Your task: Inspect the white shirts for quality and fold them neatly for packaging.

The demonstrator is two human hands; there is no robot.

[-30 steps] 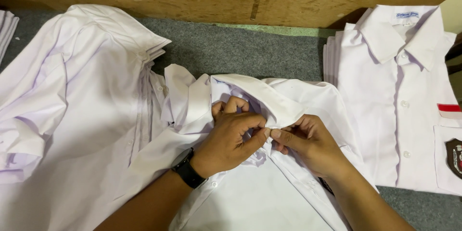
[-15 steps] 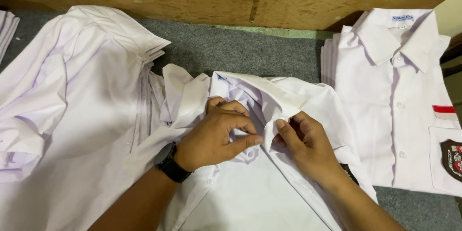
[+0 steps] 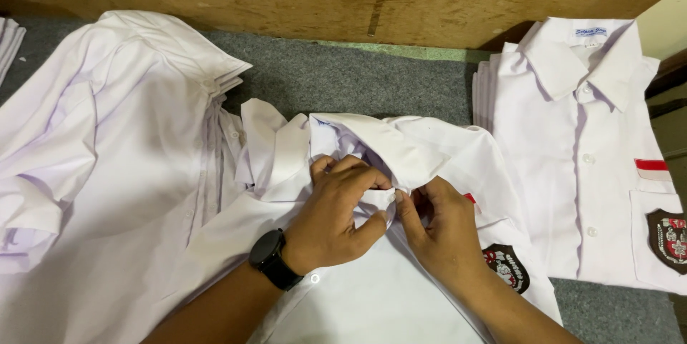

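On the grey mat: white cotton school shirt (image 3: 429, 151), soft and light.
Left hand (image 3: 336, 211): front edge is pinched.
Right hand (image 3: 440, 226): same edge is pinched.
Best hold: by the button strip.

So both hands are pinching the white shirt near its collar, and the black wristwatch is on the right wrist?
Not quite. The black wristwatch sits on the left wrist, as the head view shows. Both the left hand and right hand do pinch the white shirt near its collar.

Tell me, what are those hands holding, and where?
Both the left hand and right hand pinch the white shirt at its front opening, just below the collar.
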